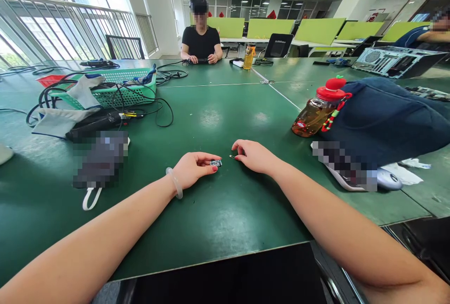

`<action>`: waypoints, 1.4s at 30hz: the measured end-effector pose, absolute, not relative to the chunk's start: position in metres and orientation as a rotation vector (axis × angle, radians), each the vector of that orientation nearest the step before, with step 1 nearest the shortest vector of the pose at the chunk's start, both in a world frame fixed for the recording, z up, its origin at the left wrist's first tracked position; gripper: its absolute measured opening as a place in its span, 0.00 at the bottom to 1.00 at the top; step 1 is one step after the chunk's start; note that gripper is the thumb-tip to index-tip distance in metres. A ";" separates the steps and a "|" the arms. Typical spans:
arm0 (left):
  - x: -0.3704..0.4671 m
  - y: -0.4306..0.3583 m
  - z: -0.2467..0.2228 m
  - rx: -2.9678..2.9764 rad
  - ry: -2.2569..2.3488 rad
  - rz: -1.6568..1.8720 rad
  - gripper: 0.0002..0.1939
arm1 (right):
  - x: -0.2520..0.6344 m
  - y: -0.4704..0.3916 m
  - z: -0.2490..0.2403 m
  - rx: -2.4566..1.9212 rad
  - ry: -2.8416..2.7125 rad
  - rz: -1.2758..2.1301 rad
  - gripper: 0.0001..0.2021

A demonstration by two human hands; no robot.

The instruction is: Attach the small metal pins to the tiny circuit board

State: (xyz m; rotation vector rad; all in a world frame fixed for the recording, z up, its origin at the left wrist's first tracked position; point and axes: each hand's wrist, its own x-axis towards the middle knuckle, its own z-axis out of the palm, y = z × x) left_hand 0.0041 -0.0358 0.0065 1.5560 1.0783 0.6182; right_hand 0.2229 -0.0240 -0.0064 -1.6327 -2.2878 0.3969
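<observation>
My left hand (pixel 195 168), with a pale bangle (pixel 175 183) at the wrist, pinches a small circuit board (pixel 215 163) between thumb and fingers, just above the green table (pixel 211 219). To its right, my right hand (pixel 249 155) has thumb and index finger bent toward each other at a tiny dark piece with a light end (pixel 232 156). A short gap separates the board from that piece. Both forearms reach in from the lower corners.
A phone (pixel 101 159) and a green basket of cables (pixel 123 90) lie left. On the right are a bottle of amber drink (pixel 312 114), a dark blue bag (pixel 383 118), another phone (pixel 337 165) and a mouse (pixel 389 178). A person (pixel 201 41) sits opposite.
</observation>
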 end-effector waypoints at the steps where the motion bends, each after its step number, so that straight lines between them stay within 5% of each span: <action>1: 0.004 -0.036 0.006 1.556 1.075 0.623 0.20 | 0.223 -0.024 -0.007 -1.656 -2.275 0.379 0.06; 42: 0.004 -0.035 0.000 1.662 1.075 0.592 0.19 | 0.182 -0.059 0.006 -1.339 -2.435 0.063 0.07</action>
